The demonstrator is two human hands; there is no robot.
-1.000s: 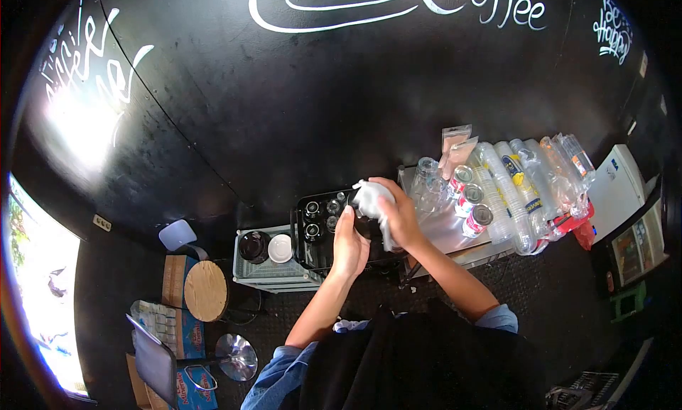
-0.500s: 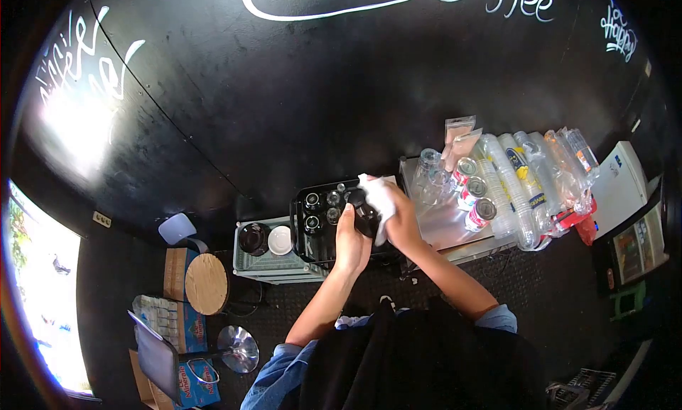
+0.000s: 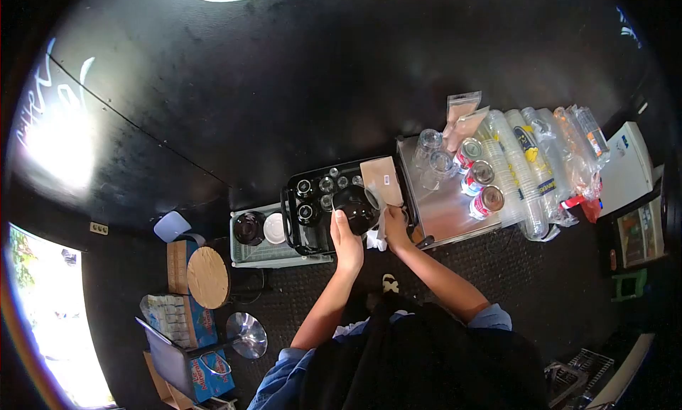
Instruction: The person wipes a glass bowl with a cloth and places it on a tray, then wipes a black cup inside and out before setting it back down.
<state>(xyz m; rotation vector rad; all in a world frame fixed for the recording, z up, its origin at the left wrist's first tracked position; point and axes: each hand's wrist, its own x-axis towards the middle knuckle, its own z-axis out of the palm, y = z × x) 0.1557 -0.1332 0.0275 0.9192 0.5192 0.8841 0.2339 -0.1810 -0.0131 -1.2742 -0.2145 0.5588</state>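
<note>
My left hand (image 3: 347,243) is wrapped round a dark, glossy round vessel (image 3: 356,205), its thumb lying along the near side. Whether this is a cup or a bowl I cannot make out. At its right edge, my right hand (image 3: 395,230) is closed on a white cloth (image 3: 376,239), which hangs partly below the fingers. Both hands are above the right part of a black tray (image 3: 293,238). Black cups (image 3: 307,213) and small clear glasses (image 3: 334,173) stand in the tray. Beside it lies a flat tan package (image 3: 382,179).
A steel counter (image 3: 444,222) to the right bears cans (image 3: 487,202), clear glasses (image 3: 440,165) and sleeves of plastic cups (image 3: 529,204). On the left, a grey rack (image 3: 250,257) carries dark and white dishes (image 3: 274,227). A round wooden stool (image 3: 208,277) and cartons (image 3: 202,332) stand lower left.
The dark vessel has been turned so its round face shows more. My right hand has moved down with the cloth, from the vessel's upper side to its right edge. The view has shifted.
</note>
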